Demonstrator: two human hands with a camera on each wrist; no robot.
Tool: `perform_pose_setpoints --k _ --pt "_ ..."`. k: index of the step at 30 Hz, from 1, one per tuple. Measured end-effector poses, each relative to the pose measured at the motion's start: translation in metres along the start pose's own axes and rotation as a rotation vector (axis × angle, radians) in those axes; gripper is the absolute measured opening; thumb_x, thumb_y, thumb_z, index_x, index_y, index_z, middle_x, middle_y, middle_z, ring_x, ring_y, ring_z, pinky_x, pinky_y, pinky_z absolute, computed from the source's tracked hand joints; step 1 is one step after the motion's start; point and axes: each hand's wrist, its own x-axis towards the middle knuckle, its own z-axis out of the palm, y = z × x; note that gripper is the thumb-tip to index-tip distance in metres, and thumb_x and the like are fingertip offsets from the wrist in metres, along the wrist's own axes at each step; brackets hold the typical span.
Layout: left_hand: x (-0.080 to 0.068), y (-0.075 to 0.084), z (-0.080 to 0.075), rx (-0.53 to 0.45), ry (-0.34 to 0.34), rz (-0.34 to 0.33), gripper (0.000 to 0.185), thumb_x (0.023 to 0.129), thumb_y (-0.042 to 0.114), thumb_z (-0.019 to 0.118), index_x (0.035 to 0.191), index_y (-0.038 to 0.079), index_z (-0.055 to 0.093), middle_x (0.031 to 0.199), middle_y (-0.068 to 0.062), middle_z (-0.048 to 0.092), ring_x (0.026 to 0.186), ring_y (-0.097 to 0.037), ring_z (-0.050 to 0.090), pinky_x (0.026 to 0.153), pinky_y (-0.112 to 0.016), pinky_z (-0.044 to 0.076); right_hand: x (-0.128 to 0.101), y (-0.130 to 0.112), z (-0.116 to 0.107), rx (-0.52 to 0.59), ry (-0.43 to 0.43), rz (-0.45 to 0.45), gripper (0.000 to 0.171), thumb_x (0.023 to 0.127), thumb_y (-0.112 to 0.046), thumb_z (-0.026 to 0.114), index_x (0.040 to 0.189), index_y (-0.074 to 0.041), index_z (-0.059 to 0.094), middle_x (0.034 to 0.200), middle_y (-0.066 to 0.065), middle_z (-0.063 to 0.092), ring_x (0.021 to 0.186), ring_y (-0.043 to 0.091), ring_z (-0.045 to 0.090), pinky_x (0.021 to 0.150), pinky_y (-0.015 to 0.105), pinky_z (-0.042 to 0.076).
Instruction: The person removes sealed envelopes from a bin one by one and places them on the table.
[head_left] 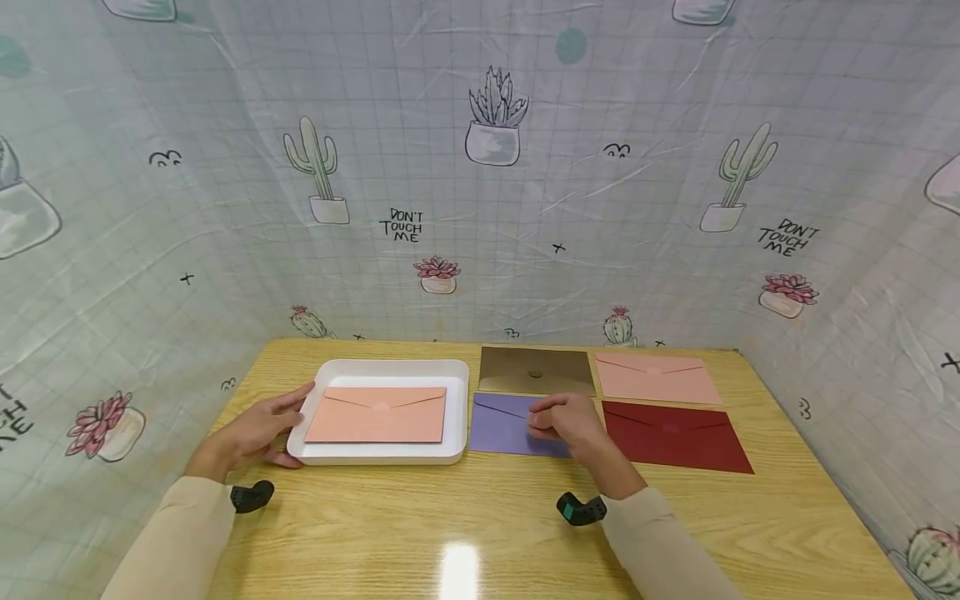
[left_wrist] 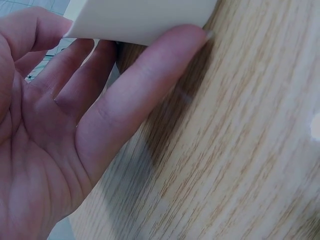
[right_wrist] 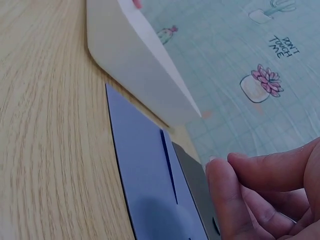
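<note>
A white tray with a peach envelope lying in it stands on the left part of the table. My left hand holds the tray's left side. In the left wrist view, the thumb lies against the tray wall and a bent finger touches the rim. Over the purple envelope is my right hand, its fingers curled and thumb tip meeting the index finger, nothing visible between them. The right wrist view shows this hand raised above the purple envelope.
Behind the purple envelope lies a bronze-brown envelope. To the right are a light pink envelope and a dark red envelope. A cactus-print cloth encloses the wooden table at the back and sides.
</note>
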Motion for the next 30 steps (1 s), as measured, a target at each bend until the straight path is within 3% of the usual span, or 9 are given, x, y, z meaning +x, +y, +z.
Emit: perform_pose_setpoints --k 4,14,23,30 --pt "0.000 0.001 -0.001 0.001 -0.003 -0.001 0.071 0.112 0.013 0.041 0.169 0.026 0.001 0.175 -0.022 -0.007 0.122 -0.035 0.064 0.082 -0.059 0.063 0.001 -0.003 0.004 -0.005 -0.009 0.001 0.028 0.089 0.009 0.072 0.115 0.017 0.070 0.100 0.022 0.077 0.072 0.017 0.075 0.071 0.032 0.066" --pt "-0.001 0.004 -0.002 0.009 -0.011 -0.005 0.071 0.112 0.014 0.041 0.169 0.026 0.001 0.175 -0.022 -0.003 0.127 -0.035 0.061 0.083 -0.058 0.063 0.005 -0.008 0.018 -0.026 -0.040 0.010 0.029 0.088 0.008 0.073 0.115 0.016 0.071 0.096 0.016 0.076 0.072 0.015 0.074 0.074 0.034 0.066" --pt "0.002 0.005 -0.006 0.019 -0.015 -0.012 0.070 0.112 0.015 0.040 0.169 0.026 0.000 0.175 -0.022 -0.003 0.126 -0.034 0.062 0.084 -0.057 0.063 0.008 -0.014 0.034 -0.009 -0.080 -0.013 0.028 0.087 0.010 0.072 0.115 0.016 0.071 0.107 0.024 0.074 0.078 0.020 0.077 0.077 0.036 0.066" --pt "0.004 0.008 -0.007 0.027 -0.006 -0.021 0.070 0.112 0.016 0.041 0.169 0.028 0.001 0.176 -0.021 -0.002 0.132 -0.038 0.057 0.084 -0.057 0.064 0.010 -0.017 0.045 -0.009 -0.094 -0.028 0.028 0.087 0.009 0.073 0.115 0.015 0.072 0.104 0.024 0.074 0.078 0.021 0.077 0.076 0.036 0.066"
